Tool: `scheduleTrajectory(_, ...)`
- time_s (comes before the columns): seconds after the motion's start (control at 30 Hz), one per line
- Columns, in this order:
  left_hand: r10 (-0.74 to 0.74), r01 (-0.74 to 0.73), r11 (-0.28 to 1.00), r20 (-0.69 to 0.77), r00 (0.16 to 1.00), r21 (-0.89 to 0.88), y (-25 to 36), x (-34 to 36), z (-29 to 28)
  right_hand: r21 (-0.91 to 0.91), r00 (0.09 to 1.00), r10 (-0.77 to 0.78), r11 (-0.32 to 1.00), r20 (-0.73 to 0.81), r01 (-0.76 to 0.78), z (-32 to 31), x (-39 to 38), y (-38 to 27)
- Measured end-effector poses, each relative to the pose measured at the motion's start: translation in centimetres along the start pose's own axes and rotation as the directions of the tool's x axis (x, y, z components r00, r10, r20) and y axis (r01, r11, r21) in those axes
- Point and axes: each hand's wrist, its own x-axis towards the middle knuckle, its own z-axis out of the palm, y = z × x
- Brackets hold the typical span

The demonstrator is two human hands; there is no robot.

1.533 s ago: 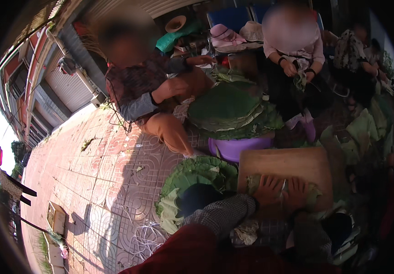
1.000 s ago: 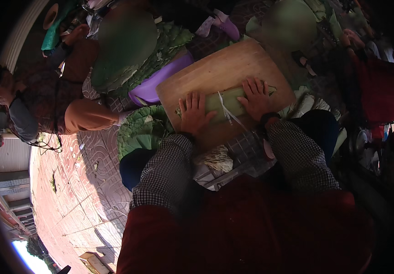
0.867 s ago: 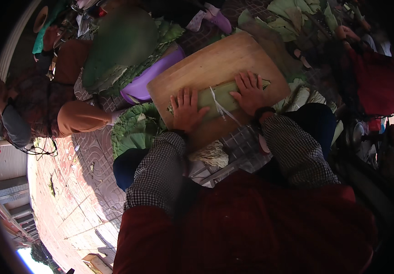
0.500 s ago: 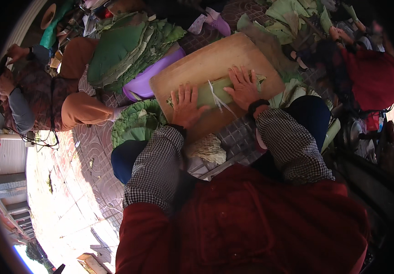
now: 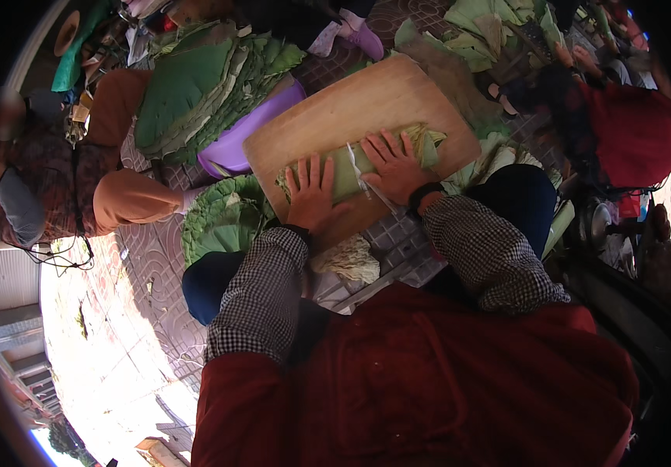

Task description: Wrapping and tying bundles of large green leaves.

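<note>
A wooden board (image 5: 327, 117) lies in front of me, tilted in view. On it rests a flattened roll of large pale-green leaves (image 5: 341, 173), bound round its middle by a white tie (image 5: 355, 165) whose loose end hangs toward me. My left hand (image 5: 312, 196) lies flat on the roll's left part, fingers spread. Just right of the tie, my right hand (image 5: 394, 170) presses flat with its fingers apart. Frilled leaf edges (image 5: 427, 134) stick out at the roll's right end. Both palms hide part of the roll.
A stack of big green leaves (image 5: 187, 97) rests on a purple basin (image 5: 250, 128) at left. More leaves lie beside my left knee (image 5: 222, 214) and at the far right (image 5: 483, 27). People sit at left (image 5: 137, 198) and right (image 5: 631, 136), on patterned paving (image 5: 145, 272).
My right hand has slid a little left and toward me, uncovering the roll's frilled right end. The whole view has shifted slightly. The person at left has moved their raised hands.
</note>
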Motion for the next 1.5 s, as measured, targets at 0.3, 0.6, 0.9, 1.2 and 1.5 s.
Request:
scheduleTrajectory(0.3,-0.027,0.025,1.000,0.152,0.988,0.019,-1.4,-0.5,-1.5,0.088,0.989,-0.088,0.993,0.119,0.078,-2.1,-0.7,0.9)
scheduleTrajectory(0.6,-0.068,0.161,0.913,0.247,0.966,-0.376,-2.2,1.5,-7.5,0.098,0.978,0.023,0.994,0.210,-0.044,-6.5,-0.2,4.2)
scheduleTrajectory(0.9,-0.129,0.107,0.974,-0.099,0.987,-0.198,-2.5,2.8,-3.3,-0.013,0.993,0.104,0.994,-0.053,-0.104,-3.5,1.9,2.5)
scheduleTrajectory(1.2,0.074,-0.075,0.997,0.048,0.996,0.025,0.7,3.0,0.5,0.003,0.991,-0.103,0.995,0.087,0.103,-0.6,1.3,-2.9)
scheduleTrajectory(1.5,0.053,-0.053,0.998,0.023,0.998,0.029,1.3,3.1,0.1,0.015,0.994,-0.080,0.997,0.079,0.079,-0.1,1.2,-2.7)
